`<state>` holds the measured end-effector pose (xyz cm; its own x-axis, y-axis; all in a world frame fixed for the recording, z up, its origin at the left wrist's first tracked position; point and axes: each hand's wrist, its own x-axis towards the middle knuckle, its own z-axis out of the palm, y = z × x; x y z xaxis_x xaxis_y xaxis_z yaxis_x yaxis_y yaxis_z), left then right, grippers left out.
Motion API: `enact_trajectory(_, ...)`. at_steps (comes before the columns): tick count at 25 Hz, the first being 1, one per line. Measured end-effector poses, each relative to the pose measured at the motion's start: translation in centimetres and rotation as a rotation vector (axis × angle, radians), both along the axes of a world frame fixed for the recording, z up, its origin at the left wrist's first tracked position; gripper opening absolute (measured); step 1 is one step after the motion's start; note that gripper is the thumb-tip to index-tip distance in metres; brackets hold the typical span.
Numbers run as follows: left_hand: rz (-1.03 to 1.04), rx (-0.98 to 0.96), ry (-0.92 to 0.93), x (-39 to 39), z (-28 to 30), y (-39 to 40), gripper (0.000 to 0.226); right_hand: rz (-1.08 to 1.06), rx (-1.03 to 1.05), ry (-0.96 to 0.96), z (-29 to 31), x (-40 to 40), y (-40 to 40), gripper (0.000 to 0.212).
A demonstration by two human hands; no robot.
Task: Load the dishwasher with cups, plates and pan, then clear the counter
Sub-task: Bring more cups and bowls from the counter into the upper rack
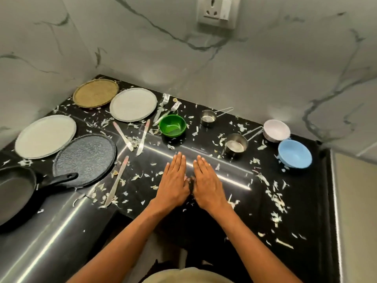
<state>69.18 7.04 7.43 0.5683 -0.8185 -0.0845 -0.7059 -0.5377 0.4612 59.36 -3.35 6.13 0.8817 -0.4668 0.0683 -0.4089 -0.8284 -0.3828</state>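
Currently both hands lie flat, palms down, on the black counter (pixel 234 217), fingers straight and together, holding nothing; the left hand (pixel 173 184) and right hand (pixel 208 185) sit side by side, thumbs nearly touching. Landmark: the green bowl (pixel 172 126). Hands are nearer the camera than the bowl, well apart from it. Left of the bowl: a grey plate (pixel 133 104), further left a second grey plate (pixel 45 136), a dark textured plate (pixel 84 159) and a black frying pan (pixel 18 190) at the frame's left edge. Right of the bowl: two steel cups (pixel 208 118), (pixel 235 145) with handles, then a pale bowl (pixel 276 130) and a blue bowl (pixel 294 153). Two forks (pixel 166 103) touch the green bowl's far side; knives (pixel 142 137) lie just left of it. Pale peel scraps (pixel 277 201) litter the counter.
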Motion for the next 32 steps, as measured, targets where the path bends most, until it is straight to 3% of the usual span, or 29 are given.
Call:
enact_trajectory(10,0.103,-0.046,0.017,7.2,-0.9,-4.9,0.075,0.087,-0.012,0.046,0.3,9.6,-6.9,0.066)
enact_trajectory(17,-0.044,-0.079,-0.002,10.3,-1.6,-9.2,0.077,-0.100,-0.073,0.095,0.3,13.8,-12.6,0.060)
enact_trajectory(20,-0.079,-0.065,0.018,11.0,-1.8,-10.8,0.076,-0.161,-0.141,0.110,0.6,14.8,-14.5,0.047)
enact_trajectory(28,-0.153,-0.091,0.054,13.1,-1.8,-12.1,0.074,-0.212,-0.194,-0.058,-0.3,15.8,-16.1,0.019)
enact_trajectory(32,-0.178,-0.169,0.063,12.7,-2.0,-12.2,0.076,-0.209,-0.137,-0.172,-0.1,14.0,-15.3,0.020)
